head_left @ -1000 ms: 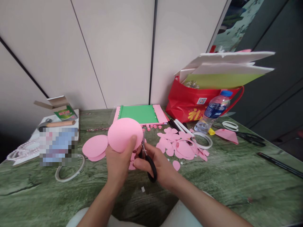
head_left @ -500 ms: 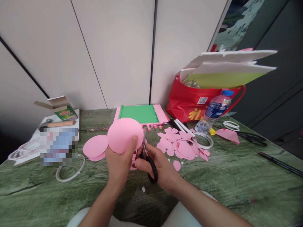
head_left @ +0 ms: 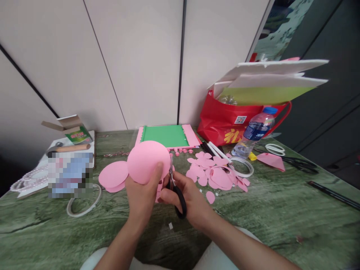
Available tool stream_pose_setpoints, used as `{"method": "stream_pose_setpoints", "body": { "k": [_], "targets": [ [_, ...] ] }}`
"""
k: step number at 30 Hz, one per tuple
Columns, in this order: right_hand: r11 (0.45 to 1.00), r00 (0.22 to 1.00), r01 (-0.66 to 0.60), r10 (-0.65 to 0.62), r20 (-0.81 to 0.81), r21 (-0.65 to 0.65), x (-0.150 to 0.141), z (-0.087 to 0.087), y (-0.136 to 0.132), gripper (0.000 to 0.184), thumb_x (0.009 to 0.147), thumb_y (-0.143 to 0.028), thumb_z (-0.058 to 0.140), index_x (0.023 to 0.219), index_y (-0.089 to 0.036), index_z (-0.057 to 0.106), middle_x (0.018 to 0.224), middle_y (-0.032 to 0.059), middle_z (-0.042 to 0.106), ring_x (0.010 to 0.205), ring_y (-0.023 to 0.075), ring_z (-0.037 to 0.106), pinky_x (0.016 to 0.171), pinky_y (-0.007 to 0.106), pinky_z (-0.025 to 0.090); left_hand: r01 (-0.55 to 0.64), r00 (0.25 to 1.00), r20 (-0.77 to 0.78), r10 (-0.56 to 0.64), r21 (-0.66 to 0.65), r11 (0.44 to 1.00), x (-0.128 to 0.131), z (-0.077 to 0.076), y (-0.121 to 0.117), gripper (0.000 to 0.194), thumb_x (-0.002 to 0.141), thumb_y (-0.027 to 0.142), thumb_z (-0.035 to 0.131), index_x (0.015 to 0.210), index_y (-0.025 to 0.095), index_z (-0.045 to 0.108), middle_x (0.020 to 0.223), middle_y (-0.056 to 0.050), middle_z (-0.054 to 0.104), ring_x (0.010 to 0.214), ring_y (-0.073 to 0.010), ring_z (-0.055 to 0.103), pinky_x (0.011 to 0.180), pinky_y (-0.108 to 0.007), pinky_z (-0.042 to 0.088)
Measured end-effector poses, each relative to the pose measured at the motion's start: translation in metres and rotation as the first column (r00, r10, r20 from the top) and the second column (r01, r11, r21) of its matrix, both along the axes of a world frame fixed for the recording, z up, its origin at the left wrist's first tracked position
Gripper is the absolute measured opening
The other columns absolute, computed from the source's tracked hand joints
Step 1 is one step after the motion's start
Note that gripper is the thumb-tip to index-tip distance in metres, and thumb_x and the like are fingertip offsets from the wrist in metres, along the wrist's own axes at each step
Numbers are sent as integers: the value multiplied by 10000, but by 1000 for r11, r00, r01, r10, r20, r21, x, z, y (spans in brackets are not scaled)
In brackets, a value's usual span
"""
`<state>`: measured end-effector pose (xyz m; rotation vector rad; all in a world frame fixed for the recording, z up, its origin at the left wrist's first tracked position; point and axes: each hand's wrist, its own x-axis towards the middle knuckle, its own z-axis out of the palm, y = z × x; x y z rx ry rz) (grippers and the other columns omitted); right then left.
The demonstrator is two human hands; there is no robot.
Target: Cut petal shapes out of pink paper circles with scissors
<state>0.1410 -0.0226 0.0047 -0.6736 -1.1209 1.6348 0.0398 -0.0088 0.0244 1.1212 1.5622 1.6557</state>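
A round pink paper disc point(head_left: 146, 161) is pinched in my left hand point(head_left: 143, 191), with the thumb lying on its face. My right hand point(head_left: 194, 198) is closed on black-handled scissors point(head_left: 180, 202), whose blades point up along the disc's right edge. How far the blades are apart is hard to see. Left of the disc, two pink paper ovals point(head_left: 114, 175) overlap on the table. To the right lies a heap of pink paper petals and flower shapes point(head_left: 201, 165). More pink pieces below the hands are mostly hidden.
Green and pink sheets point(head_left: 165, 135) lie at the back by the wall. A red bag point(head_left: 216, 120) and a water bottle point(head_left: 254, 131) stand back right. Tape rolls point(head_left: 250, 173), other scissors point(head_left: 302, 165), a pen point(head_left: 334, 195) and a small box point(head_left: 77, 134) lie around the table point(head_left: 281, 225).
Almost nothing differs. Both hands, the disc and the scissors keep nearly the same position, and the whole view has shifted very slightly.
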Motion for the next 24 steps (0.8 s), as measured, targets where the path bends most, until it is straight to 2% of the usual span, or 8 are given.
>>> {"method": "stream_pose_setpoints", "body": {
  "k": [6,12,18,24],
  "targets": [
    [1000,1000,19,-19,6,-7,0,-1,0,377,574,-397,760,689,-180,473,593,-49,497,538,89,454,555,238,370,7,1000,-3,-7,10,1000,-1,-1,0,309,579,327,718,770,90,664,709,-90,695,620,-192,642,501,-238,502],
    [999,998,35,-34,52,-27,-1,0,0,380,578,-411,747,677,-179,463,542,-57,498,490,80,430,500,225,353,12,1000,-3,-12,-12,1000,-1,-2,0,331,589,351,704,772,80,656,683,-89,692,580,-190,638,475,-245,503],
    [996,996,86,-85,36,-23,1,2,0,372,556,-339,771,759,-185,500,625,-51,516,560,90,448,539,218,358,15,1000,-1,-15,-16,1000,1,1,0,327,569,321,715,779,76,662,750,-109,704,651,-209,656,528,-257,531],
    [993,992,115,-112,66,-39,3,6,-1,403,539,-290,784,770,-191,468,640,-53,512,597,97,441,568,219,372,83,997,7,-83,-7,997,-2,-2,1,340,577,349,719,785,86,667,745,-95,709,652,-201,655,535,-252,537]
  ]
}}
